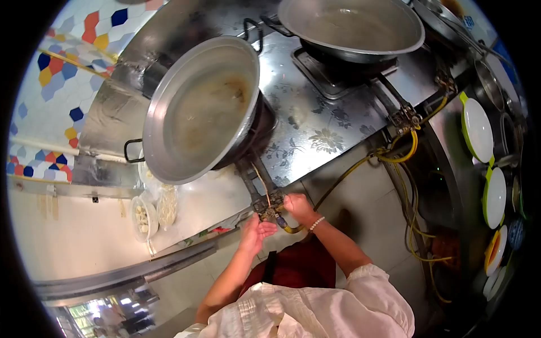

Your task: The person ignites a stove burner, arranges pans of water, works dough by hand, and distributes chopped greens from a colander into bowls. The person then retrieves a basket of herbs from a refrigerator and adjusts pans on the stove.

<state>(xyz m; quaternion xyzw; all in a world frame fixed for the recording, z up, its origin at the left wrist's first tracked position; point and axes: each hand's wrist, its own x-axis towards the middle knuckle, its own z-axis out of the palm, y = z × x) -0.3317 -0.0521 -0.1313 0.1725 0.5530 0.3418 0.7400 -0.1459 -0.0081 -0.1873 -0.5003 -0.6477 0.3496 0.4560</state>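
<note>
The gas burner valve assembly [267,207] juts from the counter's front edge below a wide metal pan [160,138]. My left hand [257,233] is just under the valves, palm turned up and fingers stretched out. To the right of the fittings, my right hand [299,207] has its fingers closed; whatever is between them is hidden. A beaded bracelet [317,223] circles that wrist. The yellow gas hose [293,230] joins the valves between my hands. A thin tan rod or tube [261,179] runs from the valves toward the burner under the pan, which holds cloudy liquid.
A second large pan [414,44] sits on another burner at the back right, with its own valves [406,119]. Yellow hoses [414,149] hang beside the counter. Green-rimmed dishes [478,130] line the right. A food tub [143,219] and bag [167,205] rest at left.
</note>
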